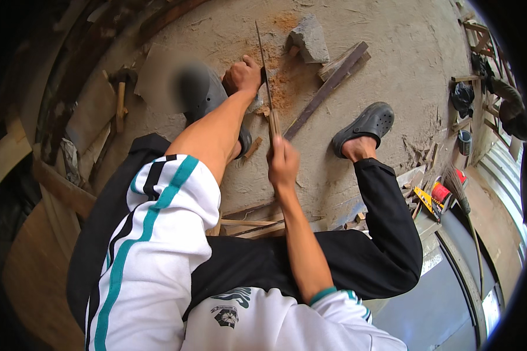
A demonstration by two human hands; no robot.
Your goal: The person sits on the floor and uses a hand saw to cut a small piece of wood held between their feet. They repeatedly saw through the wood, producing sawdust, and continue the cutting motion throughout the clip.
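Note:
My right hand (283, 161) is closed around the wooden handle of a handsaw (264, 73). Its long thin blade points away from me and shows nearly edge-on, so its teeth cannot be made out. Just left of the blade, my left hand (244, 75) is a fist pressed down beside my left dark clog (202, 90). Whatever that fist grips is hidden beneath it. Orange-brown dust (284, 88) lies along the right side of the blade.
A grey concrete block (310, 40) and a long dark wooden bar (334, 85) lie right of the saw. My right clog (366, 127) stands farther right. At left are a hammer (121, 105) and boards; at right, a broom (459, 193) and a yellow-handled tool (427, 202).

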